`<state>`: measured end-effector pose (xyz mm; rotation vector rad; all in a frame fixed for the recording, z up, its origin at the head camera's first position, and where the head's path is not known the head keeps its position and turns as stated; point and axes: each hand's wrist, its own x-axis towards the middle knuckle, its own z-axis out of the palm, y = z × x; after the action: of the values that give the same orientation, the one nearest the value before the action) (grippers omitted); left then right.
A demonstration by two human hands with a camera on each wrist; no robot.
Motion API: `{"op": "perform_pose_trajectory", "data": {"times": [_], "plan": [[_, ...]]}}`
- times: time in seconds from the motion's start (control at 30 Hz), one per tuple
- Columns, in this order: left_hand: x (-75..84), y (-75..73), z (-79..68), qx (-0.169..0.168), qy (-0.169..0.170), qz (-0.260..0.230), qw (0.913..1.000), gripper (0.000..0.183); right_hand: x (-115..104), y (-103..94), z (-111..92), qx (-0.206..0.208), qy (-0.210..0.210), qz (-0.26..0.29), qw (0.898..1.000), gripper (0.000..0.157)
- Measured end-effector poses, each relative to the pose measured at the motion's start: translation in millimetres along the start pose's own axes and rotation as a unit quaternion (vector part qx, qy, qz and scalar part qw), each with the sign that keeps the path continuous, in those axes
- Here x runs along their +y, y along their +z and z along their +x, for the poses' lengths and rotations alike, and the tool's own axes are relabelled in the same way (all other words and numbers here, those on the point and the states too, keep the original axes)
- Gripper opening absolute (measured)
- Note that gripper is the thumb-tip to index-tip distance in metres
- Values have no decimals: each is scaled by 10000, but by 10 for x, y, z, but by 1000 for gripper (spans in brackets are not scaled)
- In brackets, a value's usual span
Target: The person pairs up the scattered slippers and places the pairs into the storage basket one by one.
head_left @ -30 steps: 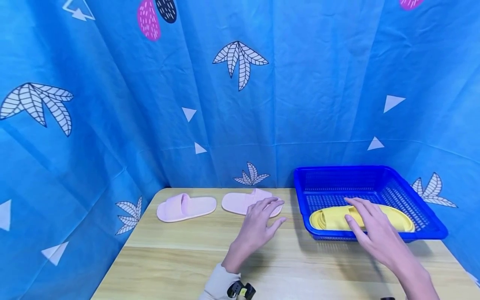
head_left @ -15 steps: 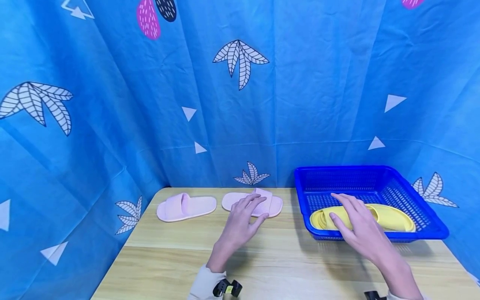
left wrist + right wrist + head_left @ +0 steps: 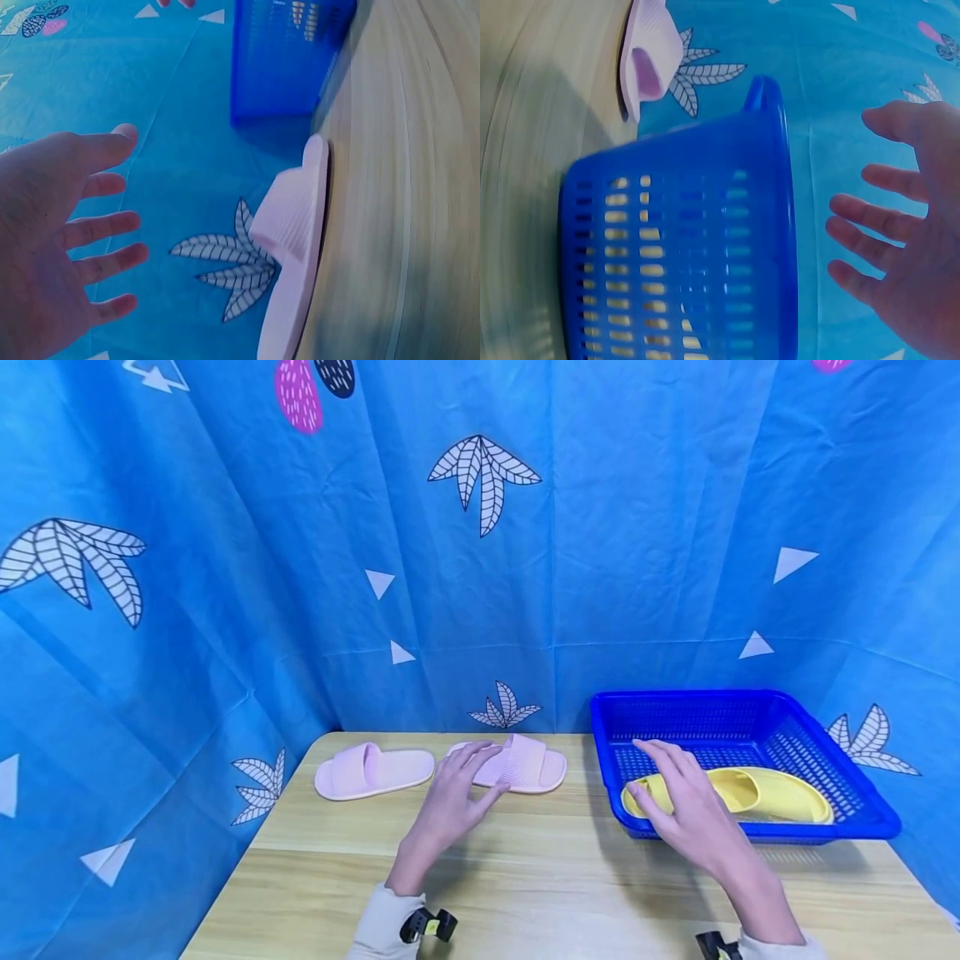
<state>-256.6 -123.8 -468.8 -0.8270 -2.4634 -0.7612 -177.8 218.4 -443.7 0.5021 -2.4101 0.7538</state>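
Note:
My left hand (image 3: pixel 447 804), fingers spread and holding nothing, hovers in front of the right-hand pink slipper (image 3: pixel 536 765), covering part of its sole in the head view. The left wrist view shows this pink slipper (image 3: pixel 291 225) lying flat with its ribbed strap up, apart from the fingers. Over the near left part of the blue basket (image 3: pixel 847 785) is my right hand (image 3: pixel 686 810), its fingers loosely spread. Inside the basket lie yellow slippers (image 3: pixel 787 797), partly hidden by that hand. In the right wrist view the hand (image 3: pixel 900 217) is beside the basket's rim with nothing in it.
A second pink slipper (image 3: pixel 373 772) rests at the back left of the wooden table (image 3: pixel 540 877). A blue patterned curtain (image 3: pixel 637 543) hangs close behind and at the sides. The basket's perforated wall (image 3: pixel 675 247) rises from the tabletop.
Both hands have moved left, fingers spread throughout. The left uncovers the strap end of the right-hand pink slipper; the right shows more of the yellow slippers. Slippers and basket stay put.

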Motion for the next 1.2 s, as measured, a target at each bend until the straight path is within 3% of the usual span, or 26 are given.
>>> {"op": "perform_pose_trajectory", "data": {"times": [0.67, 1.0, 1.2], "plan": [[-468, -390, -148, 134, -379, 490, 9980, 54, -181, 370, 195, -74, -220, -21, 9997, 69], [-698, -489, -205, 381, -338, 731, 9960, 56, -262, 522, 267, -113, -358, 6, 9993, 69], [-875, -589, -276, 279, -498, 754, 9955, 58, -286, 627, 306, -114, -382, 113, 9991, 70]]}}
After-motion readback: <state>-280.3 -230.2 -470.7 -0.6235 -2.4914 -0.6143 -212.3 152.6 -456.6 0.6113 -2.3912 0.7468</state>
